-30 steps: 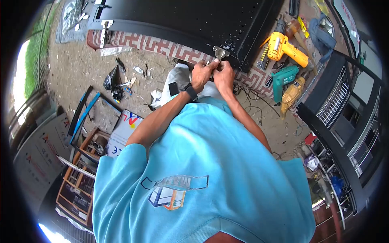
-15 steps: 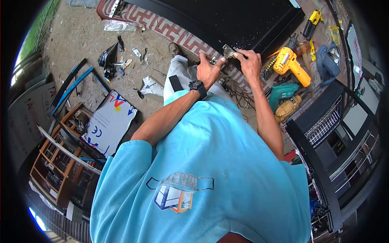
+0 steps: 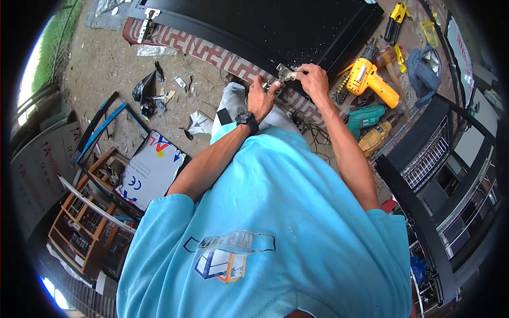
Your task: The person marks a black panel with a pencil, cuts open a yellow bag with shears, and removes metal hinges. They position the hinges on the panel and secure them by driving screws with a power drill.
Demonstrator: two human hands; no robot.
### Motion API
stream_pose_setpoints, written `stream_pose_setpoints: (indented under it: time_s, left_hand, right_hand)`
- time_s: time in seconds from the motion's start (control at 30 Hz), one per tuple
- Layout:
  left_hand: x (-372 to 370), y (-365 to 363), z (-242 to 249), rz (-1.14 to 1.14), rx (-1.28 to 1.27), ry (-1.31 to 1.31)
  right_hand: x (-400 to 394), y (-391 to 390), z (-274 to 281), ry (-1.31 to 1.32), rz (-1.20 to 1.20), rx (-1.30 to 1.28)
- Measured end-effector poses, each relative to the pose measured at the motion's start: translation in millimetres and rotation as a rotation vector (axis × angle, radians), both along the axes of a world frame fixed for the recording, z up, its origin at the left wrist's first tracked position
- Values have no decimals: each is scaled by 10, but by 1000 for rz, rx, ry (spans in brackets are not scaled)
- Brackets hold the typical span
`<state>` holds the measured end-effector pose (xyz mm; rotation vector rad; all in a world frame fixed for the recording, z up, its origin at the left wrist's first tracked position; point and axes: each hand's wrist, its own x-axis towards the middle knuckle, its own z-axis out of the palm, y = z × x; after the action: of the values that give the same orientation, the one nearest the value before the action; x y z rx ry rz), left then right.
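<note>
The person bends over a black panel that lies flat on a patterned red and white base. Both hands meet at a small metal hinge fixed at the near edge of the panel, close to its right corner.

The right hand rests on top of the hinge, its fingers curled together and pinched on the metal piece. The left hand, with a black watch on the wrist, comes up from below; its fingers are drawn together at the lower end of the hinge, and something small and metallic shows at the fingertips, too small to make out.

A 2nd hinge sits at the far left end of the same panel edge, well apart from the hands.

Just to the right of the panel lie 3 power tools: a yellow drill, a green drill and a darker yellow tool beside it. A blue cloth lies beyond them.

On the dirt ground to the left are a black plastic bag, a white printed board and a wooden rack.
</note>
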<state>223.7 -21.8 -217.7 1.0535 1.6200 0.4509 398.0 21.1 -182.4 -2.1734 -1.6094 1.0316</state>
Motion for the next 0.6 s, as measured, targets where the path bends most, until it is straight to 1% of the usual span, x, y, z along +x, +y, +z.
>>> stream_pose_setpoints:
  time_s: [0.07,0.1,0.2,0.27,0.33,0.4,0.47,0.5,0.53,0.6]
  left_hand:
    - [-31,41,5,-27,-16,-52]
    - [-16,40,-17,-47,-16,2]
    - [3,36,-5,-86,-71,-31]
    - [26,31,13,-108,-85,9]
    - [-7,38,4,-145,-58,0]
    - [2,60,30,-173,-50,-12]
    - [3,71,106,-246,-48,72]
    - [-3,77,47,-276,-35,78]
    - [5,77,62,-233,-54,39]
    - [0,85,-81,-217,-88,-38]
  right_hand:
    - [-7,-42,-87,10,17,129]
    - [-31,-106,-99,19,-36,161]
    - [-103,-128,-50,-2,-121,157]
    - [-85,-140,-161,-6,-126,178]
    - [-85,-168,-219,-3,-92,275]
    - [-94,-174,-158,-17,-87,251]
    - [-125,-186,-136,-5,-128,259]
    - [-116,-191,-162,6,-126,255]
    - [-130,-176,-156,1,-150,224]
    - [-112,-175,-158,18,-138,209]
